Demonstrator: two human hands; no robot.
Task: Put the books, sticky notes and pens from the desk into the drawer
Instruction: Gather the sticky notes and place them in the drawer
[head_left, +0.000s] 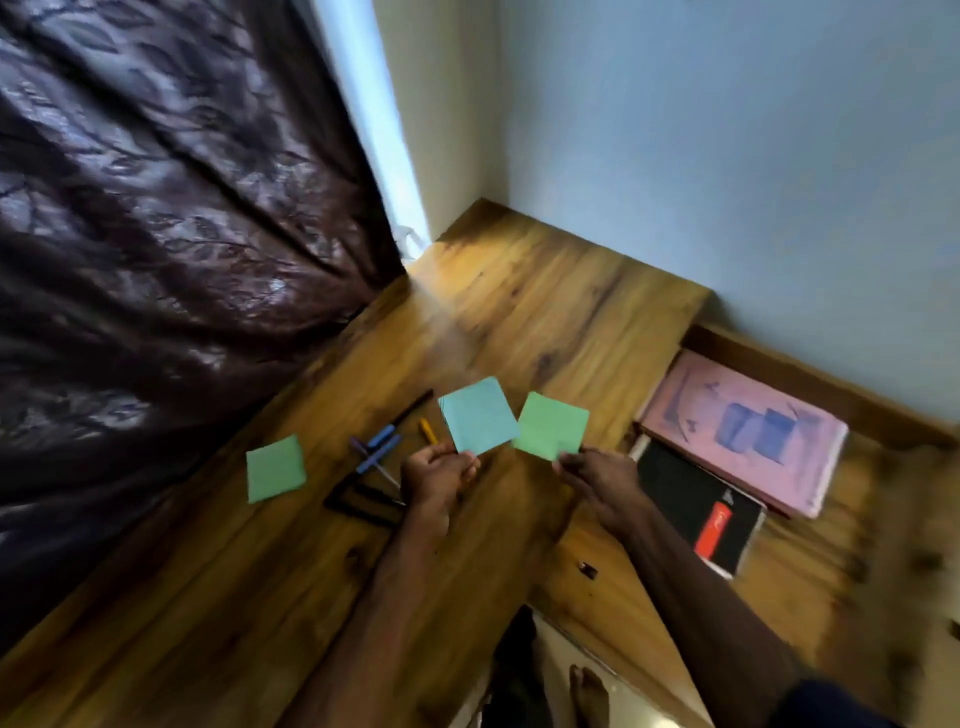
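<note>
My left hand (439, 475) pinches a blue sticky-note pad (478, 422) by its lower corner, held above the wooden desk (519, 312). Beside it, my right hand (597, 478) pinches a green sticky-note pad (551, 426) the same way. A second green pad (275, 468) lies on the desk to the left. Several pens (379, 452), blue, black and one orange, lie scattered between that pad and my left hand. In the open drawer (810, 384) at the right lie a pink book (748, 431) and a black notebook (696, 504) with a red label.
A dark patterned curtain (156, 234) hangs along the desk's left side. A pale wall (727, 156) stands behind the desk and drawer. A bare foot (587, 691) shows on the floor below the desk's front edge.
</note>
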